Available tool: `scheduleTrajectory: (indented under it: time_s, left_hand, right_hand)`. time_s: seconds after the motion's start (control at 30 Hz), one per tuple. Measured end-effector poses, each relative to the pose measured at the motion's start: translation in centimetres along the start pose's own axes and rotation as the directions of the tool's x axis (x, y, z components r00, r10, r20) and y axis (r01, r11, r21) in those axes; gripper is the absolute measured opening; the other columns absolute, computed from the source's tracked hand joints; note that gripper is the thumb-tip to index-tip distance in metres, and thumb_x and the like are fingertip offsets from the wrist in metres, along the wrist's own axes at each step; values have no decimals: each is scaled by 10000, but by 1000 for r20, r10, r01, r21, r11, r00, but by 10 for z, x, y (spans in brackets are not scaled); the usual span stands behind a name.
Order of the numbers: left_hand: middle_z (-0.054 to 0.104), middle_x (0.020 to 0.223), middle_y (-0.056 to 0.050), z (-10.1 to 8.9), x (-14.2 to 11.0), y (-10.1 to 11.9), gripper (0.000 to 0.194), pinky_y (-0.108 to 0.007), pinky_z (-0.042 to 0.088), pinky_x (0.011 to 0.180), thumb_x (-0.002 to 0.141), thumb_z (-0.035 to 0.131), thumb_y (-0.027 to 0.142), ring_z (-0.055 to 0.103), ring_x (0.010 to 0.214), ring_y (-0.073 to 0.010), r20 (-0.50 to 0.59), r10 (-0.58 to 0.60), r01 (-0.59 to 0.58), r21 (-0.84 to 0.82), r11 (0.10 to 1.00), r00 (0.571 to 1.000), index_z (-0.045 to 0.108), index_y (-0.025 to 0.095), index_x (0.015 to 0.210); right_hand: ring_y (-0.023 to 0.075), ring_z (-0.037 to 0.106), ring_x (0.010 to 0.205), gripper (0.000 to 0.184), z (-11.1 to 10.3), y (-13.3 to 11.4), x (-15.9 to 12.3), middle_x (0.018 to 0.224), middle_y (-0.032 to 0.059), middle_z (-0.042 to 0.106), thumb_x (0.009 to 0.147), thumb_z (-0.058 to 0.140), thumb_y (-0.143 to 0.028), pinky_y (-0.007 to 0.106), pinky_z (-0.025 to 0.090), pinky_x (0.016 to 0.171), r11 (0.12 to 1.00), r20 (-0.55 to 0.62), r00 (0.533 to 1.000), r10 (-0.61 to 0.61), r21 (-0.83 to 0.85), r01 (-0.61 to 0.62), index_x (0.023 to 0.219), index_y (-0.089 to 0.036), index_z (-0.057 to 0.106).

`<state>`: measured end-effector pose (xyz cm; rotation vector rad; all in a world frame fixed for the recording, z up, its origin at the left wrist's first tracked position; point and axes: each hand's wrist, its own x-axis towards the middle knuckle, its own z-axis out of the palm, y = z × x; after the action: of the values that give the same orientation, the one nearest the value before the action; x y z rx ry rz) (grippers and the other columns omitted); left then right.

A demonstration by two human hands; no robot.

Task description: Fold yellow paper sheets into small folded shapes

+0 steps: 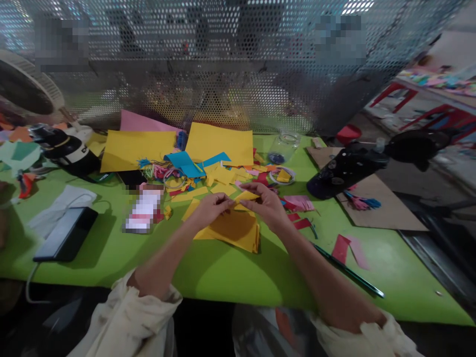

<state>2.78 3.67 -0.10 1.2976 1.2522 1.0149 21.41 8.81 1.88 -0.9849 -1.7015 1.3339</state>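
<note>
One pale-rimmed fan at the far left, behind crumpled pale green paper and a black bottle on the green tabletop. Nearer the front edge, a crumpled white wrapping (cloth or plastic, impossible to tell) just beside a dark box-shaped device with a white cable. Next, a phone lying flat, well in front of a large yellow sheet and a pink sheet.

Then the left hand, thumb and fingers pinched together on the near end of a small folded yellow paper piece. Below this piece, mid-table, a stack of orange-yellow paper; behind, blue strips and a second yellow sheet. At the other end of the piece, the right hand, likewise pinching.

Farther right, a pale ring near a clear jar, then a red strip touching a pink strip, a dark bottle, a green pen beside the right forearm, and brown cardboard under a pink-and-blue tassel. Beyond, red stools.
</note>
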Motion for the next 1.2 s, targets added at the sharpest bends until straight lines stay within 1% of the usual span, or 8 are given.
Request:
scheduleTrajectory:
  time_s: [0.13, 0.27, 0.47, 0.63, 0.8, 1.0, 1.13, 1.2]
  left_hand:
    - [608, 645, 6, 2, 3, -3, 385, -233, 418, 583, 799, 633, 550, 529, 587, -106, -129, -9, 5, -31, 1000, 992, 610, 167, 765]
    - [601, 644, 10, 5, 3, -3, 409, -240, 419, 577, 773, 640, 581, 524, 583, -111, -165, -11, 4, -42, 999, 986, 615, 173, 771]
    - [593, 649, 10, 6, 2, 1, 398, -245, 414, 575, 769, 638, 570, 518, 582, -113, -183, -8, -1, -49, 999, 983, 612, 173, 769]
    - [553, 634, 23, 7, 1, 0, 299, -242, 384, 562, 818, 614, 470, 492, 565, -107, -175, 17, -16, 4, 1000, 984, 588, 178, 759]
    - [540, 633, 26, 7, 0, 0, 271, -243, 382, 580, 837, 601, 439, 484, 581, -111, -155, 46, -38, 56, 998, 987, 570, 185, 749]
    - [580, 663, 17, 6, -2, 1, 252, -243, 368, 581, 866, 576, 415, 492, 598, -113, -184, 94, -70, 135, 988, 978, 579, 184, 765]
    - [592, 683, 12, 7, -3, -1, 254, -244, 374, 610, 890, 551, 402, 517, 639, -121, -144, 185, -147, 239, 960, 972, 562, 189, 753]
    - [590, 681, 15, 8, -4, -2, 266, -241, 376, 609, 896, 544, 419, 522, 638, -122, -105, 184, -153, 253, 955, 977, 556, 192, 758]
  right_hand:
    - [148, 591, 690, 435, 0, 7, 4, 801, -14, 622, 599, 854, -400, 302, 538, 643, 989, -69, 993, 94, 118, -85, 893, -229, 584]
    - [124, 540, 584, 402, 1, 11, 5, 649, -47, 525, 599, 848, -461, 299, 545, 580, 983, -33, 993, 115, 146, -109, 698, -221, 541]
    - [138, 594, 590, 330, 3, 8, 2, 697, -22, 622, 616, 841, -414, 323, 556, 623, 967, 1, 991, 137, 215, -134, 724, -212, 604]
    - [144, 609, 600, 307, 3, 8, 2, 692, -21, 634, 606, 844, -379, 320, 560, 623, 964, -15, 991, 136, 233, -129, 705, -213, 606]
    - [144, 606, 584, 320, 2, 8, 3, 657, -31, 605, 615, 832, -388, 325, 560, 623, 969, -16, 990, 141, 209, -134, 689, -217, 572]
    - [159, 629, 689, 400, 6, 7, 2, 792, -4, 679, 583, 861, -410, 300, 552, 618, 952, -12, 984, 176, 255, -167, 836, -225, 613]
    - [154, 619, 648, 370, 7, 10, 3, 771, 18, 705, 590, 854, -456, 292, 533, 601, 958, 38, 983, 182, 217, -186, 793, -203, 677]
    - [147, 603, 607, 351, 7, 12, 3, 721, 17, 700, 585, 859, -454, 290, 519, 581, 964, 17, 983, 180, 197, -180, 752, -193, 694]
